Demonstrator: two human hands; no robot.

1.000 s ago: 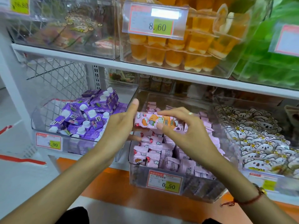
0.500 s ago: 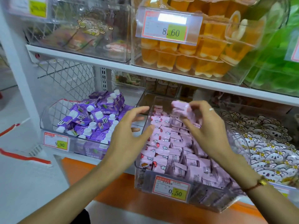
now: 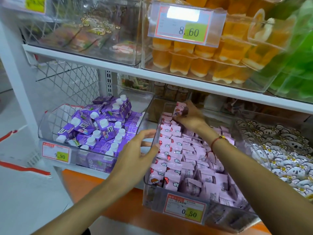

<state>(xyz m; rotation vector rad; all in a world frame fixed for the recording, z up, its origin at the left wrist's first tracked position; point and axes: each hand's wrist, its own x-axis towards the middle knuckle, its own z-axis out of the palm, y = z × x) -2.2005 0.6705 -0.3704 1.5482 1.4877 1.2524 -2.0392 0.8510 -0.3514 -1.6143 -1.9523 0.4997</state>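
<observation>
Bin [image 3: 152, 199] — right hand [image 3: 192, 117] moved pink packet [image 3: 179, 109] rearward; left hand [image 3: 135, 156] touches wall [image 3: 156, 133].

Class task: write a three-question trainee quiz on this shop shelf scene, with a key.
1. True or false: the right hand holds a pink packet over the far end of the bin.
2. The bin's price tag reads: A 8.60, B 0.50, C 9.90.
3. Which hand is at the bin's side wall?
Key: 1 true; 2 B; 3 the left hand.
</observation>
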